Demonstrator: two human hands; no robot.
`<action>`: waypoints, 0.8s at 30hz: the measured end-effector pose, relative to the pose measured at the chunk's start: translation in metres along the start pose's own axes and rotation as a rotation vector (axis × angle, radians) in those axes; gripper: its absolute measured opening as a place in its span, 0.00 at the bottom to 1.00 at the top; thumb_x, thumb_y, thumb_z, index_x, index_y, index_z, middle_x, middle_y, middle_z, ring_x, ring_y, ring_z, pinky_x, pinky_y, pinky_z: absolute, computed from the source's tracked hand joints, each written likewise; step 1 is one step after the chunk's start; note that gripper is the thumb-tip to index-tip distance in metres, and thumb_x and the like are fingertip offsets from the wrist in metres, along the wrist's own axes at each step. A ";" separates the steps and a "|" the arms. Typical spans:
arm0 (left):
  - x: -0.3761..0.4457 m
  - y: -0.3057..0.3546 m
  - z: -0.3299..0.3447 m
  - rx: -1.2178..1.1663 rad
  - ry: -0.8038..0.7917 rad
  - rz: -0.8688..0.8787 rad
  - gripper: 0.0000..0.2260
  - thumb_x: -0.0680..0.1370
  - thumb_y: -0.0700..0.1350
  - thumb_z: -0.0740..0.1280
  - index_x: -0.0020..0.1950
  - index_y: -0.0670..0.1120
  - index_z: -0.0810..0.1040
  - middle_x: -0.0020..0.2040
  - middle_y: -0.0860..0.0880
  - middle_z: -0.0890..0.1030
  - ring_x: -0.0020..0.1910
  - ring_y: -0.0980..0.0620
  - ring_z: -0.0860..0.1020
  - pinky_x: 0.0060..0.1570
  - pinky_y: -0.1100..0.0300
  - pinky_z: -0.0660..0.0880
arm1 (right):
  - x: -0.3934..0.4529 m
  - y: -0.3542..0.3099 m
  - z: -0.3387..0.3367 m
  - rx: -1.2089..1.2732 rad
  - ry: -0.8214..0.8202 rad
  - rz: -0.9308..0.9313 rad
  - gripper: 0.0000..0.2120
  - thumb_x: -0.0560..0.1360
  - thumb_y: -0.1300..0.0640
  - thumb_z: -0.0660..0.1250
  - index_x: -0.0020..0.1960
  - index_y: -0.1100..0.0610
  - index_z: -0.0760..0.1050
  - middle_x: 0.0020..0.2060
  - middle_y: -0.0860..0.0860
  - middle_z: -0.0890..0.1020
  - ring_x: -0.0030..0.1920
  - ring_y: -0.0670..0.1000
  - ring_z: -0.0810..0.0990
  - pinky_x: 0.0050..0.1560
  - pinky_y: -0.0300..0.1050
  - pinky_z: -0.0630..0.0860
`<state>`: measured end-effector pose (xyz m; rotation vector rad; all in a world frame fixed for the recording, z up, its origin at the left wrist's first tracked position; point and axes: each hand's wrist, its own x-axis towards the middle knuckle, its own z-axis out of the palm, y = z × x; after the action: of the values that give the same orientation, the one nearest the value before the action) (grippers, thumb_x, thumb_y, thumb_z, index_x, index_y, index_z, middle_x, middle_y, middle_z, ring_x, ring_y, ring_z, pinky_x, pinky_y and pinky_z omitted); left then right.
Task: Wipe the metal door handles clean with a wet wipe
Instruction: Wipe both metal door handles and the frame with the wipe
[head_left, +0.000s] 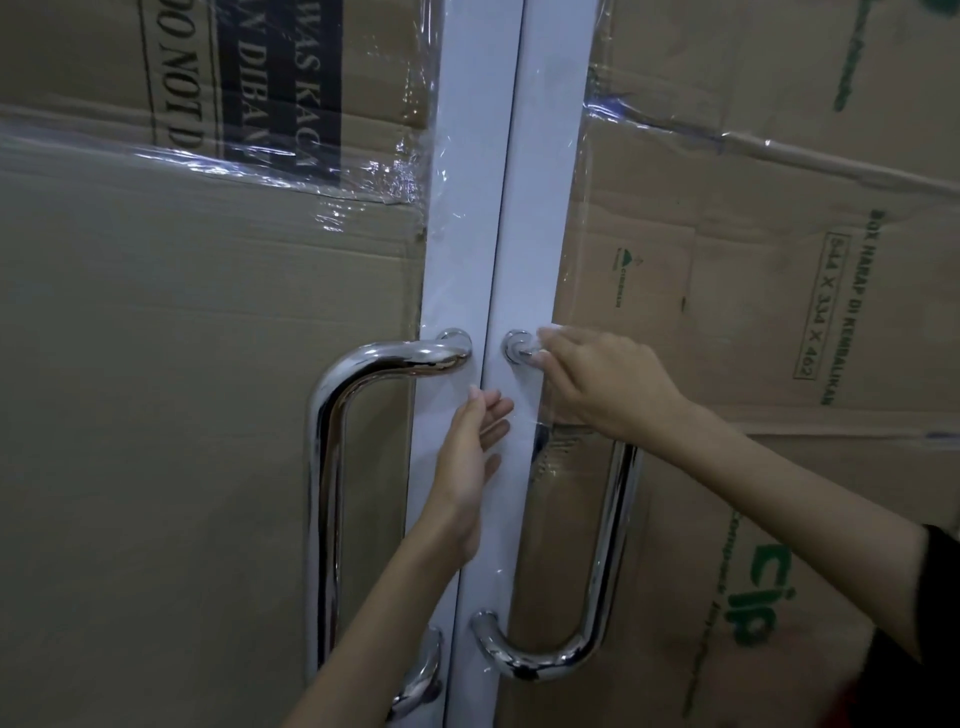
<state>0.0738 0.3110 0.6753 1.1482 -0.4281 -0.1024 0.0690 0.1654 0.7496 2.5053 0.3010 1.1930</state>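
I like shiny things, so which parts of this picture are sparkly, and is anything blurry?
In the head view, the left handle and right handle carry bright streaks of glare along their chrome, and the plastic wrap over the cardboard glints white. The right hand looks slightly smeared at its fingertips. The wide lens leans the door frame, and the corners are dim.

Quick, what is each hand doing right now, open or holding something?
Left hand: open, fingers spread, holding nothing, at the white door frame.
Right hand: closed on a thin white wet wipe at the right-hand shiny metal door handle.
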 end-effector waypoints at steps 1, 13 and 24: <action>-0.001 0.000 0.002 -0.004 -0.016 0.000 0.17 0.82 0.55 0.50 0.62 0.51 0.72 0.63 0.52 0.77 0.64 0.54 0.73 0.67 0.55 0.65 | 0.000 -0.003 0.006 0.021 0.007 -0.049 0.19 0.81 0.47 0.52 0.65 0.54 0.72 0.64 0.50 0.77 0.56 0.58 0.79 0.43 0.52 0.76; -0.010 0.002 -0.039 0.023 0.098 0.039 0.17 0.81 0.56 0.52 0.60 0.51 0.75 0.59 0.54 0.79 0.61 0.56 0.75 0.64 0.54 0.68 | -0.067 -0.037 0.014 1.668 0.479 0.993 0.13 0.77 0.63 0.64 0.59 0.67 0.77 0.53 0.57 0.83 0.54 0.53 0.81 0.55 0.41 0.79; -0.023 0.010 -0.053 0.087 0.037 0.026 0.18 0.80 0.56 0.53 0.62 0.50 0.75 0.59 0.52 0.80 0.60 0.55 0.77 0.63 0.55 0.69 | 0.013 -0.086 0.011 2.465 0.456 1.284 0.05 0.76 0.61 0.65 0.51 0.56 0.74 0.55 0.51 0.77 0.61 0.48 0.73 0.65 0.41 0.67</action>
<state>0.0716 0.3673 0.6597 1.2278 -0.4184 -0.0401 0.0821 0.2462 0.7182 4.5489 0.1821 3.2532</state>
